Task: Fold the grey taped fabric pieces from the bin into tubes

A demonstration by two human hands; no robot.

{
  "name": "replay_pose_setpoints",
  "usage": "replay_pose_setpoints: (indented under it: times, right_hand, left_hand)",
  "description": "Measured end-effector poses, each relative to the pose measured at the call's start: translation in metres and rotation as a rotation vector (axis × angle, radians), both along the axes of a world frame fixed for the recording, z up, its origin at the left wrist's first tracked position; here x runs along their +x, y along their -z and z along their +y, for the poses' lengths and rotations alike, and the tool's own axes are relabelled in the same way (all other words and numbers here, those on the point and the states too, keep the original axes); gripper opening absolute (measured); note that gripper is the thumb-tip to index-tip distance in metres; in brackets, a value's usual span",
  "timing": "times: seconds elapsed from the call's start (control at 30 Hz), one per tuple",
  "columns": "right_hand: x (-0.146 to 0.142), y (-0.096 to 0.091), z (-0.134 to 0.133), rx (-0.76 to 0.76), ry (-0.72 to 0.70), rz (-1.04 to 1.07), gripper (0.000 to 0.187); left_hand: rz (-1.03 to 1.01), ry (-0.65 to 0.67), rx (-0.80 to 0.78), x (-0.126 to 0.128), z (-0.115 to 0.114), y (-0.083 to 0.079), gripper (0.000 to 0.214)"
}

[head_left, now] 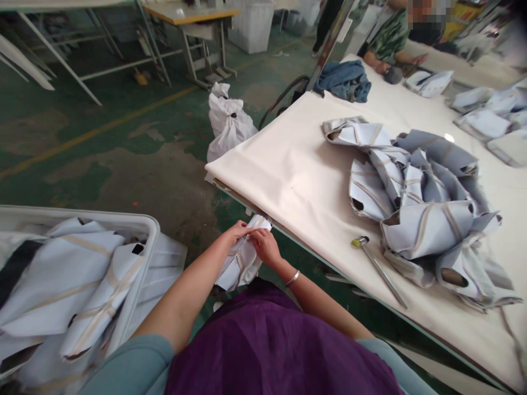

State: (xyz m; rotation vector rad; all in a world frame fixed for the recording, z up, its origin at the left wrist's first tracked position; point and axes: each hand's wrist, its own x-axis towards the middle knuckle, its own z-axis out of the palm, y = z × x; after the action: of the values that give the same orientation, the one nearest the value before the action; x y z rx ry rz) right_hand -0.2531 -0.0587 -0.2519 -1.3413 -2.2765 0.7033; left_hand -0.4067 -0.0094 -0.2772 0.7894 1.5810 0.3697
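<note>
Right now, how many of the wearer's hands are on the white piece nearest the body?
2: the left hand on the left side of the white piece's far end, the right hand on its right. Both hands show, though some fingertips are hidden.

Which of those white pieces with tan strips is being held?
The white piece beside the table; the left hand and right hand hold it. The other pieces lie on the table or in the white bin.

A workshop: hammer (382,274) on worktable (284,164).
</note>
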Motion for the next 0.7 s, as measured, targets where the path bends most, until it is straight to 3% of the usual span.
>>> replay_pose_setpoints:
  times: [0.23,0.43,0.6,0.7]
  right_hand:
    - [0.003,-0.002,0.007,-0.005,-0.299,-0.053,0.035]
    - [0.013,-0.005,-0.001,-0.037,-0.463,-0.03,0.049]
    - [0.022,0.006,-0.007,-0.059,-0.433,0.085,0.049]
    - [0.021,0.015,-0.01,-0.076,-0.353,0.174,0.049]
  left_hand:
    - [0.065,0.002,0.032,-0.001,0.0,0.0,0.038]
    - [0.109,0.024,0.158,-0.007,-0.008,0.002,0.037]
    - [-0.019,0.126,0.29,-0.027,-0.029,0.007,0.076]
    - [0.053,0.225,0.346,-0.035,-0.033,0.01,0.08]
